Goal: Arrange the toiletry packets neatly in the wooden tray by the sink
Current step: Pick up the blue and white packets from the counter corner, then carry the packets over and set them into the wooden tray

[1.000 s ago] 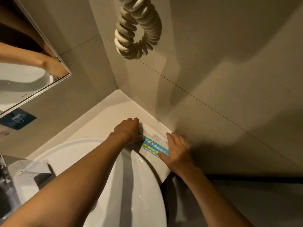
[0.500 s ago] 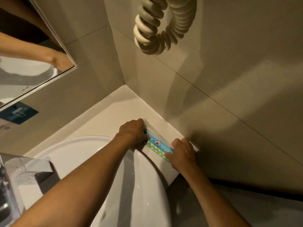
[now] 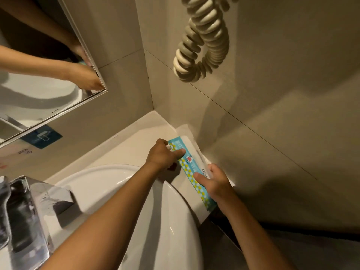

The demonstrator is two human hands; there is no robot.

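A long toiletry packet (image 3: 191, 165), white with a blue band and yellow dots, lies along the wall on the counter's right side. My left hand (image 3: 162, 155) grips its far end with the thumb on top. My right hand (image 3: 215, 181) holds its near half, thumb pressed on the blue band. A thin white sheet or second packet (image 3: 187, 131) shows beneath it against the wall. No wooden tray is in view.
A round white basin (image 3: 116, 184) sits left of the packet on a pale counter (image 3: 136, 141). A chrome faucet (image 3: 21, 211) is at lower left. A mirror (image 3: 39, 75) hangs upper left, a coiled cord (image 3: 200, 45) on the right wall. The counter ends at lower right.
Both hands have lifted and spread along the packet, so more of its length shows. The camera has moved closer and tilted.
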